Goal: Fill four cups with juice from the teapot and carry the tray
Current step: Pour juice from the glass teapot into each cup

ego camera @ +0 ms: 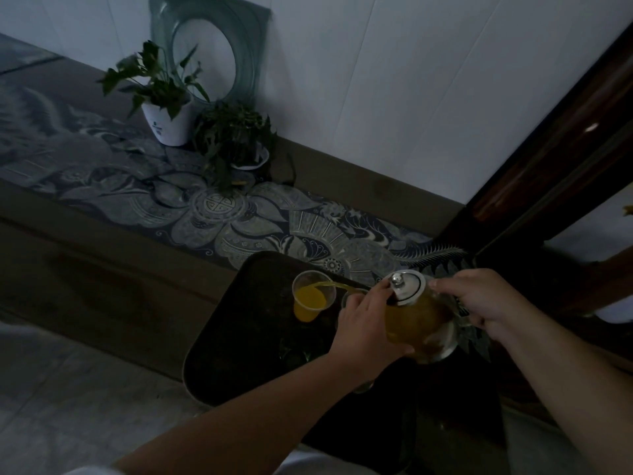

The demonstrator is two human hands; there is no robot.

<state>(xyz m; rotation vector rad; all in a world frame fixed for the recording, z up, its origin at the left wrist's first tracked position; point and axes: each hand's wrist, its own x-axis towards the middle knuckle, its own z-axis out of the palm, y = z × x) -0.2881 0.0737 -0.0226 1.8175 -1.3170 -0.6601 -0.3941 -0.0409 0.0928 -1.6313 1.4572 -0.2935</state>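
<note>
— Nearest us, what are the two forearms doing?
— Both reach forward over the dark tray [219, 341]. Left hand [363, 323] lies against the side of the glass teapot [419, 320], its fingers [378, 294] stretched up to the edge of the lid [406, 286], the palm steadying the body. Right hand [489, 301] comes in from the other side, its fingers curled round the pot's far side where the handle would be; the handle itself is hidden.
— And the pot?
— Tilted to the left above the tray, full of orange juice, a thin stream [334, 286] running from the spout into a clear plastic cup [312, 296], partly filled, standing on the tray. Another clear cup [352, 296] sits just beside it, mostly hidden behind the left hand.
— Anything farther off?
— On the patterned runner [219, 214] along the worktop [85, 265], toward the left, a leafy plant in a white pot [171, 123], a darker plant [236, 138] right of it, and a glass plaque [209, 46] leaning on the wall.
</note>
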